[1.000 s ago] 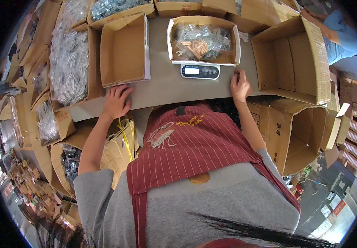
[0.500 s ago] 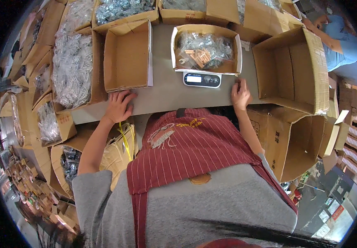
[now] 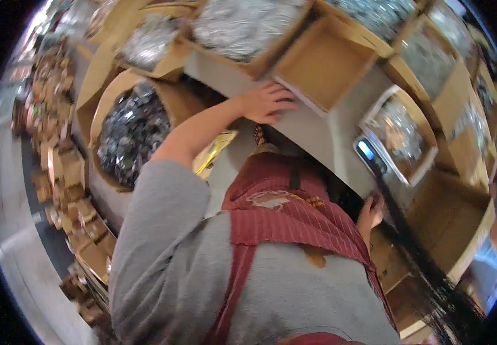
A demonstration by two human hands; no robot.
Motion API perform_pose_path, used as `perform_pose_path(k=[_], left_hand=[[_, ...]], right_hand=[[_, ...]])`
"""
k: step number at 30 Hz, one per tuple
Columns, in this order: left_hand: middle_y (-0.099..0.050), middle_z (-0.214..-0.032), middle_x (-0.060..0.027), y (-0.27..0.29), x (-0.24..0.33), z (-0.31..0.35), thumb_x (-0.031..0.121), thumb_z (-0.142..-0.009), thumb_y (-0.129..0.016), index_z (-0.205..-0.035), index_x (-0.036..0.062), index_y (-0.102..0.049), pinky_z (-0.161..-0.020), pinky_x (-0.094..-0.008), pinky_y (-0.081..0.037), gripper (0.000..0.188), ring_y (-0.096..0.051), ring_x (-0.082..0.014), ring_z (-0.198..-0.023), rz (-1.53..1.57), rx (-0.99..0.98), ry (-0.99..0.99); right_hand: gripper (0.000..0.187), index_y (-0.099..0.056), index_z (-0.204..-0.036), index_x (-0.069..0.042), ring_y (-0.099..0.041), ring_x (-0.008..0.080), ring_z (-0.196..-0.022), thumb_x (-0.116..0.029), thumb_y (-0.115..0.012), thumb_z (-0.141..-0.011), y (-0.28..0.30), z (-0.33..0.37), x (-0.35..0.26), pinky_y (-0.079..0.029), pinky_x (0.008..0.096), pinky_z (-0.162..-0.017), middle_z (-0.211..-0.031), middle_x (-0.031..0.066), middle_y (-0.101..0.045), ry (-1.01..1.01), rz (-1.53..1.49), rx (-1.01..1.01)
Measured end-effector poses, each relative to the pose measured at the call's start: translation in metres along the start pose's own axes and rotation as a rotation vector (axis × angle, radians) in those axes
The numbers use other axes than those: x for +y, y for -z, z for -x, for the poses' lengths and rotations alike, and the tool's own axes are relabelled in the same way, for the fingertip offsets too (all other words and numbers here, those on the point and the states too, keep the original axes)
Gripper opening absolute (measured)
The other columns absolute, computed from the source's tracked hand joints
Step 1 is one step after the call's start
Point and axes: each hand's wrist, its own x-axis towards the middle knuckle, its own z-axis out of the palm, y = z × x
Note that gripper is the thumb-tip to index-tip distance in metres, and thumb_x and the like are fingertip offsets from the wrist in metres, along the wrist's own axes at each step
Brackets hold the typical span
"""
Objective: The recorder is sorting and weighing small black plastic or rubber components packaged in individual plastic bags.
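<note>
Far to the left of the left hand, small brown boxes (image 3: 58,172) line the floor, too blurred to tell apart. Nearer, just below and left of that hand's forearm, a round-walled carton (image 3: 110,109) holds dark shiny packets (image 3: 130,135). A yellow bag (image 3: 214,152) shows just under the grey sleeve (image 3: 168,201). The left hand (image 3: 268,102) lies flat and open, palm down, fingers spread, on the grey tabletop (image 3: 311,129) at its near edge, gripping nothing. Its fingertips touch or nearly touch the front wall of an empty box (image 3: 326,60), which stands just beyond the hand. Left of that box, above the wrist, a carton (image 3: 242,31) is packed with clear bagged parts. Between the two hands the red striped apron (image 3: 294,213) hangs against the table edge. To the right, well past the left hand, a scale (image 3: 369,154) with a lit display carries a tray (image 3: 400,135) of small clear packets. The right hand (image 3: 370,211) rests just below the scale on the table's edge, fingers loosely curled over it; whether it holds anything cannot be told. Right of that hand an open, empty carton (image 3: 449,224) stands below table level.
</note>
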Motion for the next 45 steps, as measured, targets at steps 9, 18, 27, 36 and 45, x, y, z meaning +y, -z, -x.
perform_pose_path(k=[9, 18, 27, 36, 45], left_hand=[[-0.05, -0.124, -0.0103, -0.041, 0.051, 0.007, 0.02, -0.071, -0.064, -0.12, 0.0145, -0.054, -0.099, -0.0482, -0.036, 0.051, -0.045, -0.0322, -0.117, 0.022, 0.402, 0.412], [-0.059, -0.113, -0.0165, 0.146, 0.05, 0.29, 0.027, -0.089, -0.058, -0.115, 0.0049, -0.06, -0.093, -0.0382, -0.044, 0.034, -0.056, -0.03, -0.108, 0.859, -0.004, 0.268], [-0.067, -0.096, -0.0044, 0.245, -0.139, 0.638, 0.013, -0.086, -0.06, -0.108, 0.0026, -0.064, -0.079, -0.0286, -0.051, 0.025, -0.062, -0.0155, -0.089, 1.062, 0.799, 1.345], [-0.061, -0.12, -0.016, 0.104, -0.318, 0.844, 0.027, -0.083, -0.057, -0.114, 0.0041, -0.064, -0.085, -0.042, -0.051, 0.038, -0.06, -0.0346, -0.107, 0.146, -0.498, 1.685], [-0.067, -0.101, -0.0166, 0.004, -0.366, 0.829, 0.024, -0.08, -0.06, -0.108, 0.0039, -0.066, -0.08, -0.0458, -0.054, 0.034, -0.063, -0.036, -0.101, 0.206, 0.137, 1.717]], right_hand=[[0.011, -0.062, -0.097, -0.003, -0.049, 0.0067, -0.062, -0.001, -0.058, -0.087, -0.076, 0.017, -0.223, -0.039, 0.0203, -0.058, -0.073, -0.0007, -0.055, 0.297, -0.686, -0.58], [0.016, -0.063, -0.102, -0.005, -0.063, 0.0193, -0.073, -0.006, -0.061, -0.086, -0.177, 0.095, -0.527, -0.05, 0.029, -0.068, -0.082, 0.0096, -0.064, 0.957, -0.405, -0.709], [0.063, -0.043, -0.128, -0.01, -0.049, 0.0439, -0.113, -0.017, -0.072, -0.073, -0.446, 0.154, -0.641, -0.054, 0.0462, -0.082, -0.141, 0.0193, -0.032, 1.13, 0.629, -0.564], [0.039, -0.061, -0.105, 0.0, -0.064, 0.0244, -0.079, -0.023, -0.072, -0.076, -0.461, 0.115, -0.585, -0.053, 0.0412, -0.076, -0.086, 0.0117, -0.067, 0.406, -0.106, -0.998], [0.03, -0.066, -0.1, 0.001, -0.055, 0.0117, -0.068, -0.024, -0.066, -0.085, -0.486, 0.119, -0.57, -0.047, 0.0285, -0.057, -0.079, 0.0037, -0.062, 0.321, -0.249, -0.797]])
